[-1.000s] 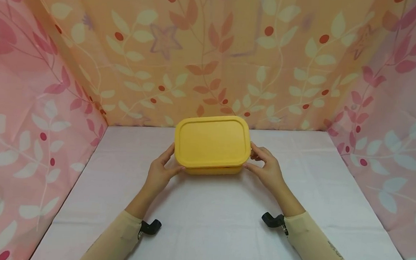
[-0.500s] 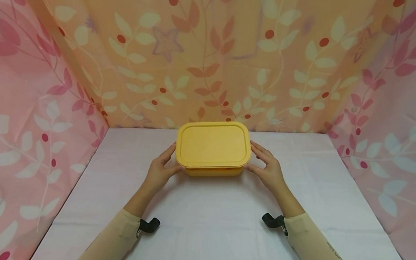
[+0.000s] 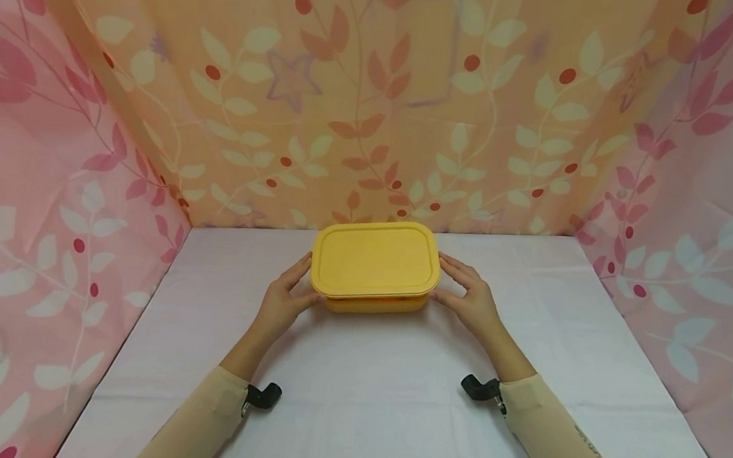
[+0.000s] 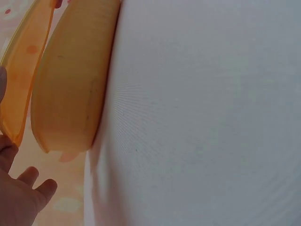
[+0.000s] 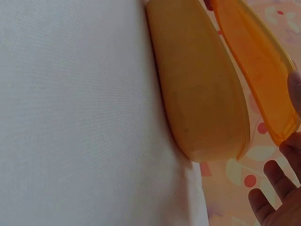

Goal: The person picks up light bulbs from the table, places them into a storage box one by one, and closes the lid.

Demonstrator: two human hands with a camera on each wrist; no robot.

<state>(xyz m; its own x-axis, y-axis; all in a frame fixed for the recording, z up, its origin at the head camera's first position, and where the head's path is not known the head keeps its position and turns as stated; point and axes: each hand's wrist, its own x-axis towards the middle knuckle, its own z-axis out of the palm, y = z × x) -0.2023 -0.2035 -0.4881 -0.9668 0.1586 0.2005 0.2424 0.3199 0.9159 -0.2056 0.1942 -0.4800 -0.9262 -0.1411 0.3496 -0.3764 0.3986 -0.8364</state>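
A yellow rectangular lid [image 3: 375, 261] with rounded corners is held over a matching yellow plastic container [image 3: 377, 304] that stands on the table. Both wrist views show a gap between the lid [image 4: 26, 70] and the container [image 5: 197, 84], so the two are apart. My left hand [image 3: 281, 304] pinches the lid's left end between thumb and fingers. At the right end, my right hand [image 3: 472, 302] grips it the same way. Some fingers of each hand stretch out free below the lid's edge. What the container holds is hidden under the lid.
A white cloth [image 3: 369, 397] covers the table. Behind it hangs an orange leaf-patterned curtain [image 3: 374, 103], close to the container's far side. Pink patterned fabric walls [image 3: 38, 237] flank the table. Small black cameras [image 3: 264, 396] are strapped to both wrists.
The lid has come down a little toward the container, its far edge dropping most. Both hands keep their hold on its ends. The head view has tilted slightly.
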